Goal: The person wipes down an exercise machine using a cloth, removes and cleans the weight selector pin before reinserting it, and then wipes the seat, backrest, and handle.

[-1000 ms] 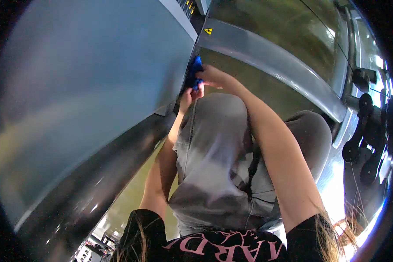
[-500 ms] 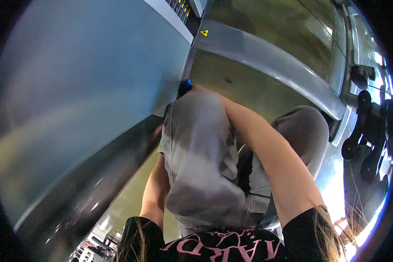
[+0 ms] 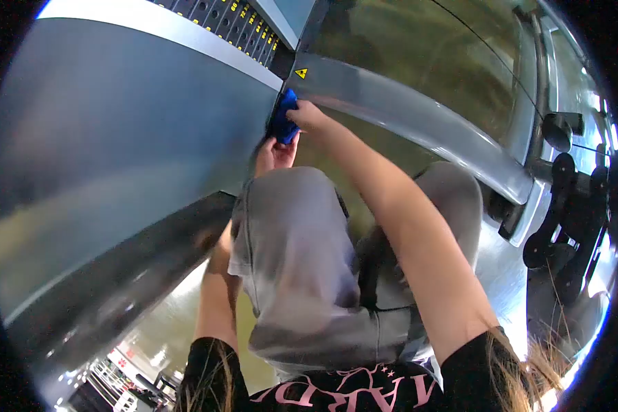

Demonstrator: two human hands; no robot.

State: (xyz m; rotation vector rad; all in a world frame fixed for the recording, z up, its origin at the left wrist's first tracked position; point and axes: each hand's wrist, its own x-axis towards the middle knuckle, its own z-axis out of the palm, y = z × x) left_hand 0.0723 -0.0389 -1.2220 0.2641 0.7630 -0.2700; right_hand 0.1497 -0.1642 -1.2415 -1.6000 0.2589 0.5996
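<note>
Blue cloth (image 3: 286, 122) near twelve o'clock; I see right hand (image 3: 311, 115) fingers pinching it, left hand (image 3: 277, 155) half-curled at its six o'clock, hold unclear. Could snag if dragged along grey panel (image 3: 151, 117).

I can see a curved grey bar (image 3: 419, 113) with a yellow triangular sticker (image 3: 301, 73) at its left end. Past that same end I make out a stack of black weights (image 3: 230, 31) marked in yellow. Beyond the bar's far edge I get shiny greenish floor (image 3: 398, 44), and near the bar's right end, rounded black machine parts (image 3: 548, 250).
</note>
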